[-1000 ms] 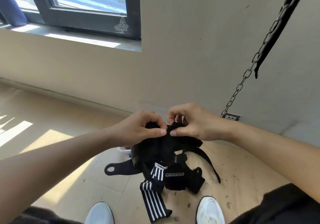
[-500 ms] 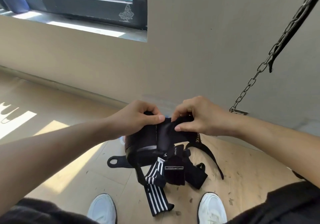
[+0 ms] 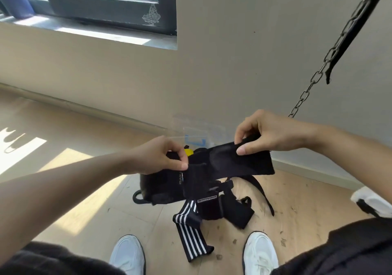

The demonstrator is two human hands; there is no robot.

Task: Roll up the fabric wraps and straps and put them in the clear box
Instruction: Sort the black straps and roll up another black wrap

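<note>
wood floor (image 3: 84,200); left hand (image 3: 161,158), right hand (image 3: 269,134) pinch black wrap (image 3: 244,164) ends, stretched between.

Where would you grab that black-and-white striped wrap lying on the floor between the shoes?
Pinch the striped wrap at its free end nearest the shoes, coming down from above. It lies flat and clear there, while its far end runs under the pile of black straps, so pulling toward the person probably frees it.
</note>
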